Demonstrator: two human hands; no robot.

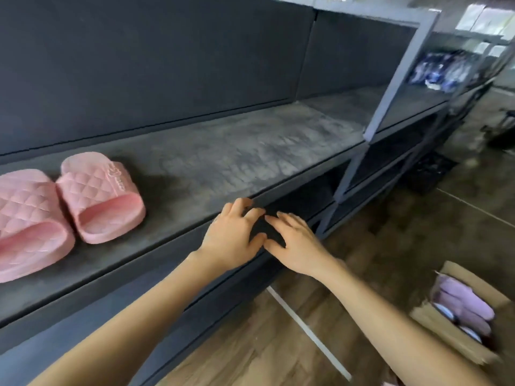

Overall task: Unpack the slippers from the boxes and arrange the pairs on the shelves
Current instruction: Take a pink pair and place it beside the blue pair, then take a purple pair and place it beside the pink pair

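Head view, pink slippers [100, 196]: on shelf [237, 151], one cut off at frame edge
Box [434, 324]: lilac contents [462, 305] blurred
Grip: left hand [231, 235], right hand [295, 243] both spread, holding nothing

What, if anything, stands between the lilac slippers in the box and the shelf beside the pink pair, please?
Nothing visible does: the box is open and the shelf right of the pink pair lies bare.
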